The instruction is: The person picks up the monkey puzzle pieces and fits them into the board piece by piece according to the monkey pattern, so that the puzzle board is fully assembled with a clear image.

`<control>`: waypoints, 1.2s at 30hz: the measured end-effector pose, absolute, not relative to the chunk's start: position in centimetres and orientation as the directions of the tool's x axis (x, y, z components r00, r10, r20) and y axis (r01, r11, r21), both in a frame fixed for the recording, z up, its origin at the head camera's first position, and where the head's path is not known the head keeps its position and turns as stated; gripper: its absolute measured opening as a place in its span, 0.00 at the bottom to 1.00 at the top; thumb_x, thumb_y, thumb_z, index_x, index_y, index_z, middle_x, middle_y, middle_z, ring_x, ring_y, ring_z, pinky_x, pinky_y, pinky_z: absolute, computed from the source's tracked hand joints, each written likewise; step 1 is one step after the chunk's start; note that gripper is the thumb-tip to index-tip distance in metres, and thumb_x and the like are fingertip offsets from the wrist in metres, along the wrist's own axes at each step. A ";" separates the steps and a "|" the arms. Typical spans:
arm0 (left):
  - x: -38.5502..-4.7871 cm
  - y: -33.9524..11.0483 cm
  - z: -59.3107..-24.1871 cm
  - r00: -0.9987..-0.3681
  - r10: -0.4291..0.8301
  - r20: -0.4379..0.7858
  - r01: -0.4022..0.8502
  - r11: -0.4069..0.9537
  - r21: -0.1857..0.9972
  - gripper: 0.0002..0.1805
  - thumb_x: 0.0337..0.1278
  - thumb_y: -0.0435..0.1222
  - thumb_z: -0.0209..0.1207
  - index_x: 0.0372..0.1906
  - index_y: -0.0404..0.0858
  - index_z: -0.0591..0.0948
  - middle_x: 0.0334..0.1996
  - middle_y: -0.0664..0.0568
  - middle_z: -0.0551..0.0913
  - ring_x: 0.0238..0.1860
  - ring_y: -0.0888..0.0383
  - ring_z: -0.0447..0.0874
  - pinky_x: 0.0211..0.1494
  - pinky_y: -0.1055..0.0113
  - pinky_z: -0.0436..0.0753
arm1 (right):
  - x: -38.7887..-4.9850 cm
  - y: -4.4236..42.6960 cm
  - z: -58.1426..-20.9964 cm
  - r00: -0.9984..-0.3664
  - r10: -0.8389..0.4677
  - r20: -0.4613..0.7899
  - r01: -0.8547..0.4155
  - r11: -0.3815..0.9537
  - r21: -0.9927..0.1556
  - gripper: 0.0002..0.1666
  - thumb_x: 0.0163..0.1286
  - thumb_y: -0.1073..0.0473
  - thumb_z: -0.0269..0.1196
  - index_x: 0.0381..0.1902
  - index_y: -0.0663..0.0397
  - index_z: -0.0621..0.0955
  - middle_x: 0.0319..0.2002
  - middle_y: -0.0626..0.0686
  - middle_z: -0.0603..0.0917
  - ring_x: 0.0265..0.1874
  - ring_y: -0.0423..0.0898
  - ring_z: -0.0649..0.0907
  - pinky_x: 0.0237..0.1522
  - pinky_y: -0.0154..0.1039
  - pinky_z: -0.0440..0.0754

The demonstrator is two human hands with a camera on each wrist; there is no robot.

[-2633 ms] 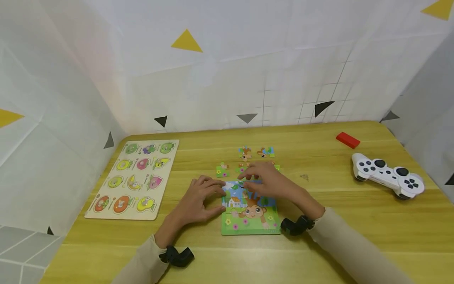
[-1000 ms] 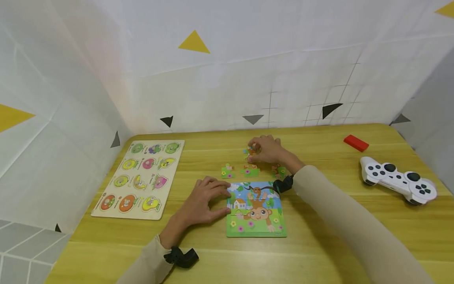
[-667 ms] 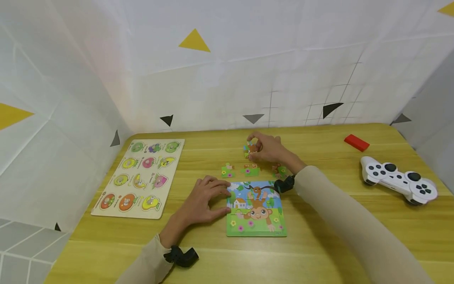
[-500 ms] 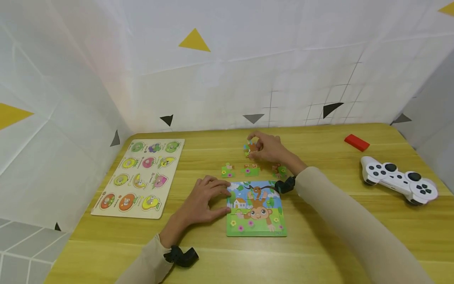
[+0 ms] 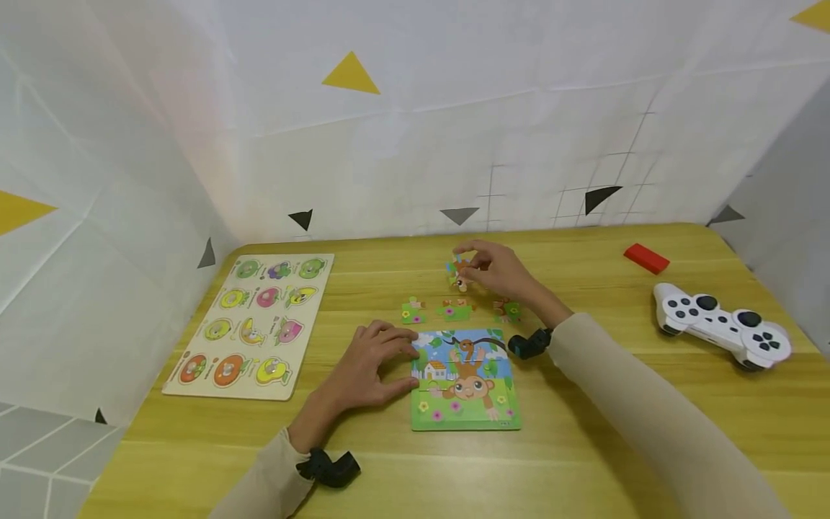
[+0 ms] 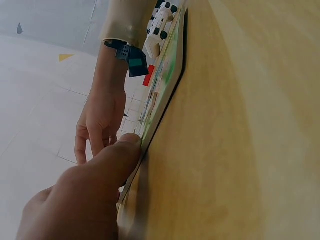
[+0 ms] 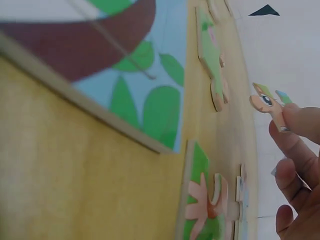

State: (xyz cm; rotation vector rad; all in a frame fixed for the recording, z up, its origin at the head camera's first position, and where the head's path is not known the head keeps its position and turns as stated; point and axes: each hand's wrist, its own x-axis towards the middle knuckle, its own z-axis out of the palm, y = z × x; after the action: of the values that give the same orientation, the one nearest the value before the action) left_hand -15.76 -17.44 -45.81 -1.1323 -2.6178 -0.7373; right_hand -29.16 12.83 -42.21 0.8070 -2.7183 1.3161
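Between thumb and index finger, my right hand (image 5: 506, 272) pinches a jigsaw piece (image 7: 270, 102) bearing part of a monkey's face. In the right wrist view this piece is tilted and off the table. My left hand (image 5: 366, 367) lies beside the monkey puzzle board (image 5: 465, 422), its fingers spread. Its fingertips touch the board's left edge, and the left wrist view shows the thumb (image 6: 117, 157) at that edge. Beyond the board, a row of loose jigsaw pieces (image 5: 456, 310) lies on the table. Another piece (image 7: 242, 200) shows below my right hand in the right wrist view.
A wooden fruit peg puzzle (image 5: 253, 324) lies on the left of the table. On the right are a white game controller (image 5: 720, 324) and a red block (image 5: 646, 259). A white patterned sheet (image 5: 415, 144) hangs behind the table.
My right hand has moved from over the board to the far pieces and taken hold of one. That piece has since turned, and its eye now shows. The left hand stays at the board.
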 end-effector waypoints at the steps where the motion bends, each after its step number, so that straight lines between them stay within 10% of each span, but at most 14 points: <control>1: -15.8 -17.5 -45.9 -0.686 0.629 0.366 0.727 0.582 0.364 0.18 0.57 0.57 0.67 0.48 0.56 0.84 0.63 0.58 0.81 0.61 0.57 0.73 0.57 0.52 0.67 | -29.1 12.9 -42.2 -0.866 -0.440 0.238 -0.457 0.505 -0.732 0.24 0.72 0.59 0.67 0.65 0.53 0.79 0.37 0.55 0.88 0.31 0.48 0.83 0.34 0.42 0.75; 28: -15.8 -17.6 -46.0 -0.687 0.630 0.363 0.727 0.578 0.371 0.18 0.58 0.57 0.66 0.49 0.56 0.84 0.63 0.59 0.81 0.62 0.57 0.73 0.57 0.52 0.67 | -22.6 14.6 -40.6 -0.865 -0.408 0.292 -0.403 0.218 -0.889 0.22 0.71 0.62 0.66 0.62 0.54 0.79 0.34 0.57 0.85 0.22 0.58 0.77 0.22 0.40 0.76; 36: -15.9 -17.5 -45.9 -0.698 0.631 0.339 0.715 0.589 0.377 0.18 0.58 0.59 0.66 0.49 0.57 0.84 0.64 0.60 0.80 0.63 0.58 0.71 0.57 0.51 0.66 | -20.7 15.3 -41.0 -0.869 -0.445 0.215 -0.347 0.240 -0.906 0.22 0.70 0.62 0.68 0.61 0.57 0.78 0.30 0.57 0.85 0.22 0.43 0.71 0.31 0.37 0.70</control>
State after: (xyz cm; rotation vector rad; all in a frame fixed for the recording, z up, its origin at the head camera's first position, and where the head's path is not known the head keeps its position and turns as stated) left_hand -15.85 -17.55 -45.87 -1.1306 -2.6462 -0.7415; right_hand -20.66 15.25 -40.98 0.8135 -2.5408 1.8176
